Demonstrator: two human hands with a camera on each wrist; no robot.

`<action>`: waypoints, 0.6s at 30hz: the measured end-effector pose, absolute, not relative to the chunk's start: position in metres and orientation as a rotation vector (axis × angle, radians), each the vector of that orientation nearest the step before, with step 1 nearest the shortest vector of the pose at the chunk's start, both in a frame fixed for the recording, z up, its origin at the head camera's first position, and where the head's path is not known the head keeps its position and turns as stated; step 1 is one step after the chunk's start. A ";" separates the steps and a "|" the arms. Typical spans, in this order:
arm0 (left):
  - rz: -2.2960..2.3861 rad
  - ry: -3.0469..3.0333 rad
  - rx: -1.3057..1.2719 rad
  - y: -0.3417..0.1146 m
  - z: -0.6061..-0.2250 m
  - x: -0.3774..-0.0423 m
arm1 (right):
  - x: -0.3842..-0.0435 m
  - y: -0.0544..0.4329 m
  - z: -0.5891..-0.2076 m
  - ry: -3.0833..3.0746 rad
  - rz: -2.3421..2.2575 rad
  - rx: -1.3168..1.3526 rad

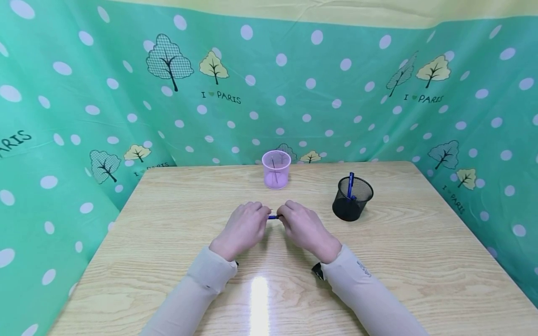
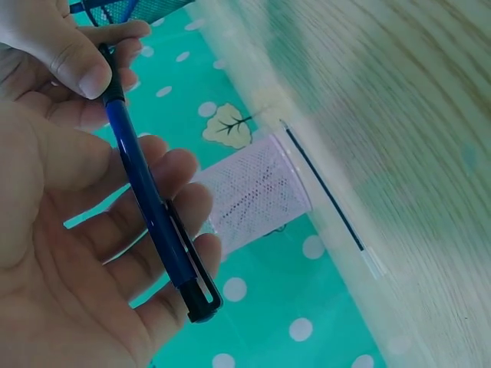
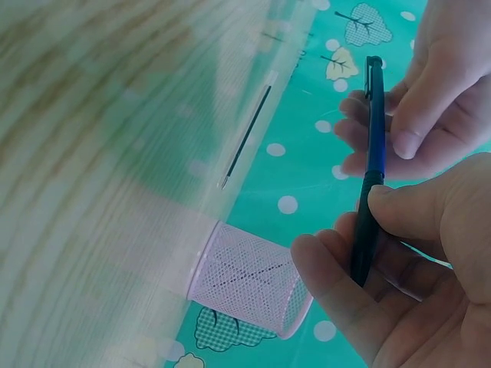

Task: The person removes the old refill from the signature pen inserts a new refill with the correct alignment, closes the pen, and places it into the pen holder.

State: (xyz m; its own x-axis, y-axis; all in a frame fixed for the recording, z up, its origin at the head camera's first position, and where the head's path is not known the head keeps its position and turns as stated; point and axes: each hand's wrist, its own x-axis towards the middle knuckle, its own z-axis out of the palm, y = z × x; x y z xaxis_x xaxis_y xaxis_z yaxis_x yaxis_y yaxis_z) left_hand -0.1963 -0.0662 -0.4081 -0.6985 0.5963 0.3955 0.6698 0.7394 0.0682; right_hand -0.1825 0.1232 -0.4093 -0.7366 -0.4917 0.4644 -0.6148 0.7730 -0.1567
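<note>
Both hands hold one blue pen (image 1: 273, 217) with a black grip and black clip, above the table in front of a pink cup. My left hand (image 1: 248, 224) holds the clip half of the blue barrel (image 2: 146, 180), which lies across its bent fingers. At the other end, my right hand (image 1: 303, 227) pinches the black grip (image 3: 368, 218) between thumb and fingers; the pen's tip is hidden there. A thin dark refill (image 2: 326, 188) with a pale end lies on the table in both wrist views. In the head view it is hard to make out.
Behind the hands stands the pink mesh cup (image 1: 276, 175). To the right, a black mesh cup (image 1: 352, 205) holds blue pens (image 1: 350, 185). The wooden table (image 1: 176, 233) ends at a green dotted curtain (image 1: 269, 93). A light reflects off the tabletop near the front.
</note>
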 end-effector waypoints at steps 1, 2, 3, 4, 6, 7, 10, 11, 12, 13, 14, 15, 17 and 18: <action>-0.287 -2.603 -0.977 -0.066 -0.408 -0.196 | -0.183 0.123 -0.409 -2.567 0.423 0.839; -0.280 -2.615 -0.977 -0.066 -0.408 -0.196 | -0.183 0.123 -0.409 -2.569 0.423 0.837; -0.272 -2.626 -0.978 -0.066 -0.408 -0.197 | -0.183 0.123 -0.410 -2.570 0.422 0.836; -0.273 -2.636 -0.979 -0.065 -0.408 -0.197 | -0.183 0.123 -0.410 -2.571 0.421 0.835; -0.260 -2.656 -0.978 -0.065 -0.409 -0.197 | -0.183 0.123 -0.410 -2.574 0.417 0.834; -0.259 -2.659 -0.978 -0.065 -0.409 -0.196 | -0.183 0.123 -0.411 -2.577 0.414 0.834; -0.270 -2.650 -0.983 -0.065 -0.409 -0.196 | -0.183 0.123 -0.412 -2.577 0.413 0.838; -0.271 -2.648 -0.986 -0.066 -0.409 -0.196 | -0.183 0.123 -0.412 -2.576 0.416 0.838; -0.275 -2.644 -0.989 -0.066 -0.409 -0.196 | -0.183 0.123 -0.412 -2.574 0.418 0.838; -0.280 -2.639 -0.992 -0.066 -0.408 -0.196 | -0.183 0.123 -0.412 -2.572 0.417 0.839; -0.283 -2.639 -0.994 -0.066 -0.408 -0.195 | -0.183 0.123 -0.412 -2.569 0.418 0.839; -0.282 -2.641 -0.996 -0.066 -0.408 -0.195 | -0.183 0.123 -0.412 -2.567 0.417 0.839; -0.284 -2.647 -0.998 -0.066 -0.408 -0.195 | -0.183 0.123 -0.412 -2.567 0.420 0.839; -0.286 -2.652 -0.998 -0.066 -0.407 -0.195 | -0.183 0.123 -0.411 -2.571 0.417 0.839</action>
